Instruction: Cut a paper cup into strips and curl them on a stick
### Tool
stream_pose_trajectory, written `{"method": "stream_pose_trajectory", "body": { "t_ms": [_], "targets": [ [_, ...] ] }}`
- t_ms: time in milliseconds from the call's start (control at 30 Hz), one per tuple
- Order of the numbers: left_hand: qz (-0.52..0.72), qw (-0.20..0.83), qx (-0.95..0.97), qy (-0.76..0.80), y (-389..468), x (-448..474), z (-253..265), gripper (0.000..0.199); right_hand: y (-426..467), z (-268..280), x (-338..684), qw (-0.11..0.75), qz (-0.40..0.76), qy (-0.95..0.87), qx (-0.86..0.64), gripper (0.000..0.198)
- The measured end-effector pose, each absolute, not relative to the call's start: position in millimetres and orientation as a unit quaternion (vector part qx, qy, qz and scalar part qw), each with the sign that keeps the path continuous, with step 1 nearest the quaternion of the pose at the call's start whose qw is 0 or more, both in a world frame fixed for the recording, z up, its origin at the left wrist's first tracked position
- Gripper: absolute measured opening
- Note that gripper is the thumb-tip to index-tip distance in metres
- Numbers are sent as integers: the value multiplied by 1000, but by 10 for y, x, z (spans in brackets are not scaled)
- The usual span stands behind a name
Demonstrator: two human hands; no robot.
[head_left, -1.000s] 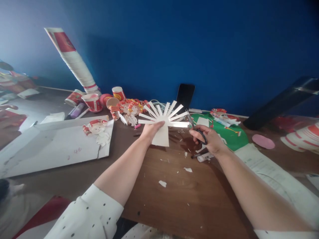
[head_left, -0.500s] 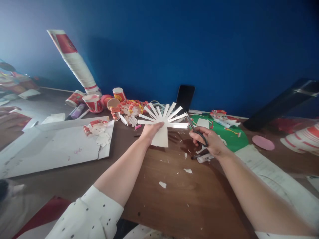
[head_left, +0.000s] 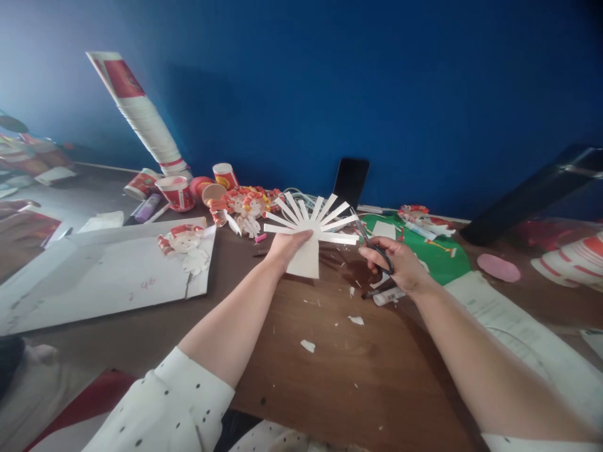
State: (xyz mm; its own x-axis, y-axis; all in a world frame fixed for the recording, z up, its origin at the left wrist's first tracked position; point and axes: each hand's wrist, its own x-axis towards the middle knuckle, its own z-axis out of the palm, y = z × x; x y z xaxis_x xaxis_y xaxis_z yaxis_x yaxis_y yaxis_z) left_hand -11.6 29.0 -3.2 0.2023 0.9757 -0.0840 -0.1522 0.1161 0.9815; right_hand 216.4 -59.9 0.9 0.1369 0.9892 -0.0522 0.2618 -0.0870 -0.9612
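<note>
A white paper cutout (head_left: 305,256), with several narrow strips fanning out from its top, is pinched in my left hand (head_left: 287,246). My thumb lies across its middle, above the plain lower part. On the right, my right hand (head_left: 396,260) grips a pair of dark-handled scissors (head_left: 384,258), its fingers in the handle loops. The blades point up and left, close to the tips of the right-hand strips; whether they touch the paper I cannot tell. Small white paper scraps (head_left: 308,346) lie on the brown table (head_left: 301,389) below.
A smartphone (head_left: 351,182) leans on the blue wall. Red-and-white paper cups (head_left: 176,193) and cutout paper figures (head_left: 249,210) crowd the back left. Right of me lie green paper (head_left: 445,254), a glue stick (head_left: 389,297) and a pink oval (head_left: 498,267). Another person's hand (head_left: 19,229) shows at far left.
The paper and both hands keep nearly the same place, shifting only a few pixels. My left hand still holds the cutout, my right hand the scissors.
</note>
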Motion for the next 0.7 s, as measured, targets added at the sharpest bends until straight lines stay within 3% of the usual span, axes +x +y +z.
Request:
{"method": "stream_pose_trajectory", "body": {
  "t_ms": [700],
  "targets": [
    [448,616,470,446,273,-127,6,57,-583,52,2145,451,380,-493,-639,34]
  ]
}}
